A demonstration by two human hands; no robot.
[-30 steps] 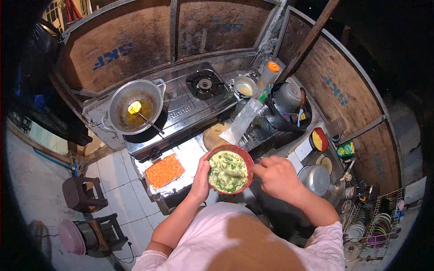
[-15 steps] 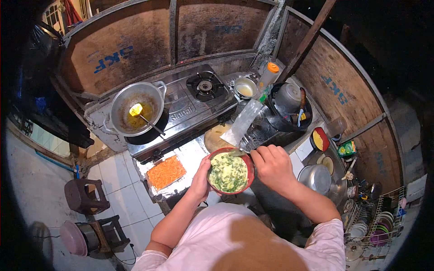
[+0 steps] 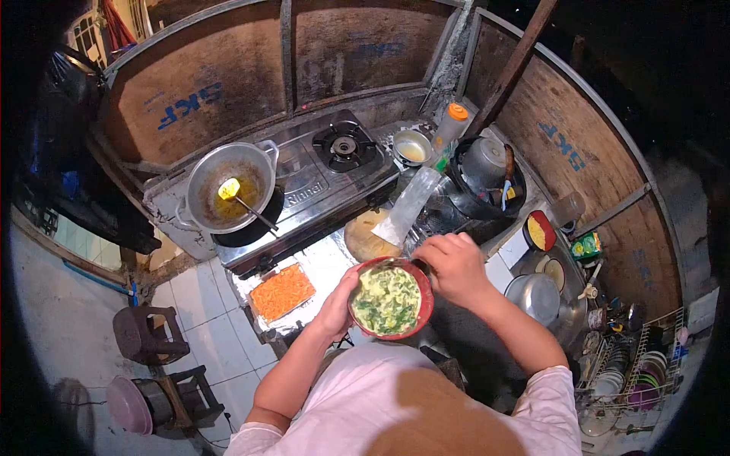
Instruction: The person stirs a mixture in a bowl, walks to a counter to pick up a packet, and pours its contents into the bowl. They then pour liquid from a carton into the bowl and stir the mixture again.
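A red bowl (image 3: 427,302) with a yellow-green leafy mixture (image 3: 386,301) is in front of my body. My left hand (image 3: 335,305) grips its left side. My right hand (image 3: 454,267) is closed at the bowl's upper right edge, fingers pressed together around something small, probably a utensil handle, mostly hidden by the fingers. Just beyond the bowl lie a round wooden board (image 3: 366,237) and a clear plastic bag (image 3: 411,205) with white contents. To the left, a tray of shredded orange food (image 3: 282,292) rests on the counter.
A wok (image 3: 199,167) with oil and a ladle (image 3: 255,213) sits on the two-burner stove (image 3: 304,163). Behind the counter are a small pot (image 3: 411,147), an orange-capped bottle (image 3: 450,129) and a black basin (image 3: 465,199). A lidded pot (image 3: 532,299) and dish rack (image 3: 635,365) are right.
The bowl has shifted slightly right and down, and more of its inner wall shows. The utensil seen over its rim earlier is now hardly visible. My right hand has moved a little upward.
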